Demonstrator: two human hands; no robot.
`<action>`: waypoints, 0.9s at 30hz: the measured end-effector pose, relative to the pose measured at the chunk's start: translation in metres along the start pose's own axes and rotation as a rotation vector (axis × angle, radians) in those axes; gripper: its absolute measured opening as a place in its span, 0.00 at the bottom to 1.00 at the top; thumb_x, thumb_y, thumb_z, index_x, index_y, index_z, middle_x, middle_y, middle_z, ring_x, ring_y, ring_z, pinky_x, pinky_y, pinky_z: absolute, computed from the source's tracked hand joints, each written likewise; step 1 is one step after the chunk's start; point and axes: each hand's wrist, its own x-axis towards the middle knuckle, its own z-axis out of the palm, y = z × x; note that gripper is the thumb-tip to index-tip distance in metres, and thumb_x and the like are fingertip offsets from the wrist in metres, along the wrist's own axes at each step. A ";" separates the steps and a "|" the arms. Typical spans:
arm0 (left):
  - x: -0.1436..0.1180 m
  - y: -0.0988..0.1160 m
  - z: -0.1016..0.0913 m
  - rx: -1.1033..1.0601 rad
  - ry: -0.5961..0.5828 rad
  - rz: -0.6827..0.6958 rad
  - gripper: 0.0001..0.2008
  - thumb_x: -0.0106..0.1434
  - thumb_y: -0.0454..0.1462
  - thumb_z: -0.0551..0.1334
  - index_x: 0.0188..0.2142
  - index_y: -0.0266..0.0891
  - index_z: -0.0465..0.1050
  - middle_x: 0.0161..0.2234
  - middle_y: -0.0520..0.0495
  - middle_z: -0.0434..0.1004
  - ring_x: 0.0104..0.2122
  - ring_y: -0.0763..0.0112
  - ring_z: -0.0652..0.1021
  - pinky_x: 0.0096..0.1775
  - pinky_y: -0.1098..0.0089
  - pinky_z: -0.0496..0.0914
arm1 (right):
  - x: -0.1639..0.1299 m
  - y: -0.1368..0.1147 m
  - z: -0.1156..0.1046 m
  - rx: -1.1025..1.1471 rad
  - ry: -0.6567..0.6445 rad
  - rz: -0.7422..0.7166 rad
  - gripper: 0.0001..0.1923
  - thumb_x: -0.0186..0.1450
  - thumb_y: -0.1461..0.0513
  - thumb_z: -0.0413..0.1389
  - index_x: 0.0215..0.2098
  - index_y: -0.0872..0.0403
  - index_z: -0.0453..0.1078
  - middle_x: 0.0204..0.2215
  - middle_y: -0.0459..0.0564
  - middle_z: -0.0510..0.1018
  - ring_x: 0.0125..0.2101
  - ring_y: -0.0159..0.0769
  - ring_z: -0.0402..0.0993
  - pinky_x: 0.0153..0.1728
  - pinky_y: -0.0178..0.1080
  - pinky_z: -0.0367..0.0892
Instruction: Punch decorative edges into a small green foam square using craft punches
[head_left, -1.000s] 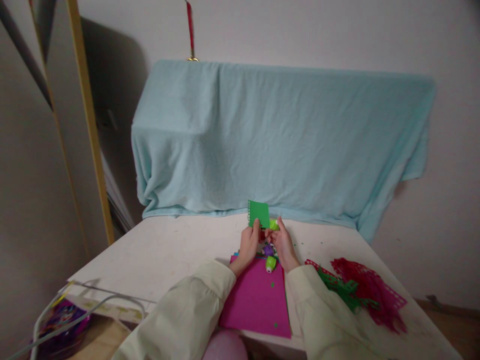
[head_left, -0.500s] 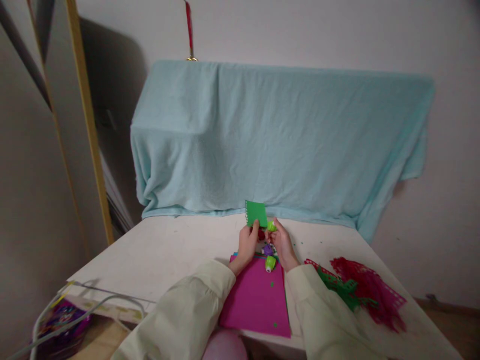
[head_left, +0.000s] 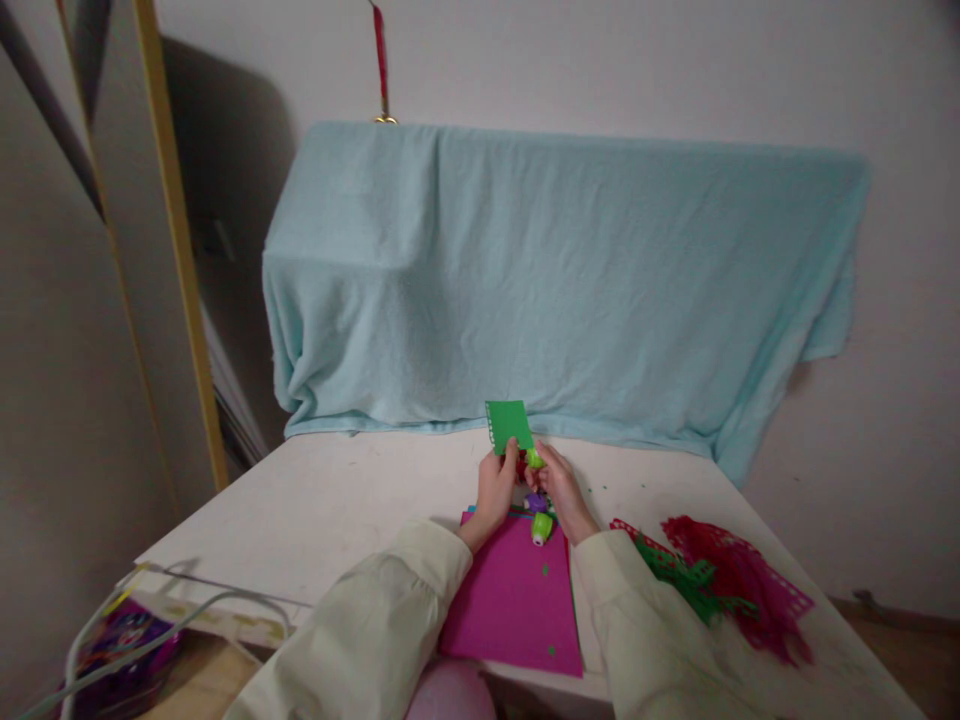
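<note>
My left hand (head_left: 496, 492) pinches the lower edge of a small green paper piece (head_left: 508, 425), held upright above the table, with a row of punched holes along its left edge. My right hand (head_left: 564, 488) grips a small lime-green paper punch (head_left: 535, 459) pressed against the paper's lower right corner. Below the hands lie a purple punch (head_left: 536, 500) and another lime-green punch (head_left: 541, 527) on a magenta sheet (head_left: 514, 600).
The white table (head_left: 337, 500) carries punched red paper scraps (head_left: 742, 585) and green paper scraps (head_left: 686, 580) at the right. A light blue cloth (head_left: 555, 280) covers something along the back wall. A wire basket (head_left: 120, 640) sits low at the left.
The green paper has shifted slightly to the left and tilted a little. The lime-green punch in my right hand has moved left with it. The things on the table lie as before.
</note>
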 end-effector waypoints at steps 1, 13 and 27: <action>0.000 -0.001 0.000 0.003 0.002 -0.001 0.28 0.66 0.54 0.46 0.22 0.37 0.66 0.17 0.52 0.67 0.21 0.72 0.69 0.26 0.73 0.59 | 0.000 -0.001 0.000 0.003 -0.003 0.003 0.20 0.59 0.44 0.55 0.31 0.51 0.67 0.16 0.42 0.71 0.16 0.31 0.63 0.20 0.34 0.55; -0.002 0.004 0.004 -0.074 -0.082 -0.004 0.27 0.66 0.54 0.47 0.22 0.37 0.66 0.16 0.51 0.68 0.20 0.72 0.71 0.27 0.74 0.63 | 0.002 0.003 -0.001 -0.004 -0.022 0.030 0.18 0.58 0.45 0.58 0.32 0.51 0.67 0.15 0.41 0.70 0.16 0.31 0.63 0.19 0.34 0.56; 0.000 0.003 0.002 -0.058 -0.122 0.035 0.24 0.66 0.52 0.50 0.24 0.36 0.67 0.18 0.52 0.69 0.21 0.73 0.70 0.26 0.74 0.62 | 0.002 0.003 -0.003 0.011 -0.015 0.039 0.18 0.58 0.46 0.59 0.31 0.51 0.67 0.16 0.41 0.69 0.16 0.30 0.63 0.19 0.33 0.56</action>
